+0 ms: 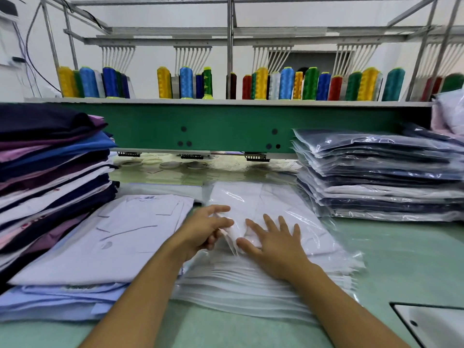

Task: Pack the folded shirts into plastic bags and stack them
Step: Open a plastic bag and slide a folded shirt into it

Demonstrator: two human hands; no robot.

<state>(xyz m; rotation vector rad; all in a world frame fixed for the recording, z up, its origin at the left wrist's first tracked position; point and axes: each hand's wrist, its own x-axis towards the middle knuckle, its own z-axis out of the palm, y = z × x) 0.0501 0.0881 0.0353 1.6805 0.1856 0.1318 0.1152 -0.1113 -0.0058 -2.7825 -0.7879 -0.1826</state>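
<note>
A folded white shirt inside a clear plastic bag [283,204] lies in the middle of the table, on top of a pile of empty bags [251,285]. My left hand [206,228] pinches the bag's flap at its near left edge. My right hand [273,241] lies flat on the bagged shirt with fingers spread. To the left, a folded white shirt [113,234] tops a low pile of unbagged shirts. A stack of bagged shirts [381,177], dark and white, stands at the right.
A tall stack of folded purple, blue and white garments [50,167] fills the left edge. Behind the table runs a green embroidery machine beam [226,124] with coloured thread cones [261,82] on top. A white panel [431,322] sits at the near right corner.
</note>
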